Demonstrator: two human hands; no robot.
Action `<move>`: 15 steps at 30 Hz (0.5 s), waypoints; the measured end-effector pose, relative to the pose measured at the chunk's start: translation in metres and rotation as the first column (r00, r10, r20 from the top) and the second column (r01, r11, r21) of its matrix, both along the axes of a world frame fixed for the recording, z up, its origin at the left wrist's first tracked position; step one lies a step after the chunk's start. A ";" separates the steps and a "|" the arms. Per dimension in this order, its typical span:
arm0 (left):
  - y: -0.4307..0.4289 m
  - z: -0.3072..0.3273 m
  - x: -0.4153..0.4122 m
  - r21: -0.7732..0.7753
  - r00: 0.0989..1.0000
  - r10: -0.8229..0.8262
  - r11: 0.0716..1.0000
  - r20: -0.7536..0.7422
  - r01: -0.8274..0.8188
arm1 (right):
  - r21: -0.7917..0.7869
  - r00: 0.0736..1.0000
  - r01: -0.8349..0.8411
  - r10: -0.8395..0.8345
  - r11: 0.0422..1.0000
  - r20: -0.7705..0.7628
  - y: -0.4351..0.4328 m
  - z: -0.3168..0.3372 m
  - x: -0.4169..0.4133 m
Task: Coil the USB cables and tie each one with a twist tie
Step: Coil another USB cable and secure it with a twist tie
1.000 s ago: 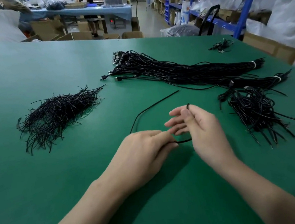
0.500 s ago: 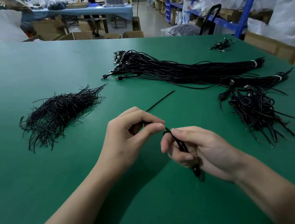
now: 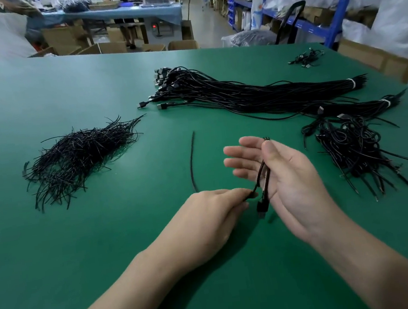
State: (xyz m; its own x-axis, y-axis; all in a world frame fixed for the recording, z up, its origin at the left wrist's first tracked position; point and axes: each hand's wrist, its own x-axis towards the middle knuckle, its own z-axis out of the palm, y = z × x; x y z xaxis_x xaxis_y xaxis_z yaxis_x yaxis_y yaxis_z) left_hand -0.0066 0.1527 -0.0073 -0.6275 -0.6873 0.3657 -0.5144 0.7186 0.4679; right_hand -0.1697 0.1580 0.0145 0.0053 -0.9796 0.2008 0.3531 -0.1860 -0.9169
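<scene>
A black USB cable (image 3: 264, 178) lies folded in loops across the palm of my right hand (image 3: 285, 183), pinned by the thumb, its plug hanging below the palm. My left hand (image 3: 205, 220) pinches the same cable just left of the loops. The cable's free tail (image 3: 192, 160) runs away from my left hand over the green table (image 3: 106, 241). A heap of black twist ties (image 3: 78, 156) lies at the left. Long uncoiled USB cables (image 3: 254, 92) lie in a bundle at the back.
A pile of coiled, tied cables (image 3: 357, 147) sits to the right of my hands. A few more cables (image 3: 306, 57) lie near the far right corner. Beyond the table are cardboard boxes, blue shelving (image 3: 334, 12) and a person at another bench.
My right hand has turned palm up and spread its fingers with the loops across it. My left hand has dropped lower and nearer. The cable's free tail has shortened and swung toward me.
</scene>
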 end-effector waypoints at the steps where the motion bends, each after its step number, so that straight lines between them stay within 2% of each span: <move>1: 0.000 0.002 0.001 -0.058 1.000 0.005 0.998 0.002 -0.005 | -0.047 0.992 0.055 -0.060 0.997 -0.115 0.000 -0.002 0.000; 3: -0.001 0.007 0.003 -0.197 1.000 -0.003 0.980 -0.022 -0.001 | -0.138 0.921 0.132 -0.173 0.982 -0.350 0.000 -0.007 0.000; 5: -0.004 0.011 0.006 -0.289 0.997 0.011 0.957 -0.075 -0.033 | -0.170 0.832 0.143 -0.212 0.975 -0.512 0.002 -0.011 0.000; 8: -0.010 0.013 0.013 -0.323 0.982 0.043 0.941 -0.181 -0.100 | -0.188 0.695 0.107 -0.209 0.976 -0.688 0.006 -0.013 -0.001; 10: -0.012 0.013 0.017 -0.292 0.966 0.046 0.948 -0.255 -0.122 | -0.171 0.637 0.032 -0.152 0.985 -0.756 0.010 -0.011 0.000; 12: -0.013 0.015 0.020 -0.236 0.945 0.043 0.964 -0.325 -0.125 | -0.107 0.642 -0.046 -0.053 0.993 -0.765 0.011 -0.009 0.001; 15: -0.016 0.017 0.022 -0.140 0.901 0.064 0.981 -0.430 -0.137 | 0.034 0.742 -0.158 0.142 0.987 -0.655 0.010 -0.005 -0.002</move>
State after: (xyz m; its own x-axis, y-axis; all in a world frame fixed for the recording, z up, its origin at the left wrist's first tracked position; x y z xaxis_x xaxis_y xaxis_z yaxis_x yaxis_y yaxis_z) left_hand 0.0156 0.1368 0.0100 -0.3202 -0.6465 0.6925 -0.3684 0.7584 0.5377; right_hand -0.1712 0.1683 0.0093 0.2899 -0.9501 0.1151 -0.3055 -0.2058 -0.9297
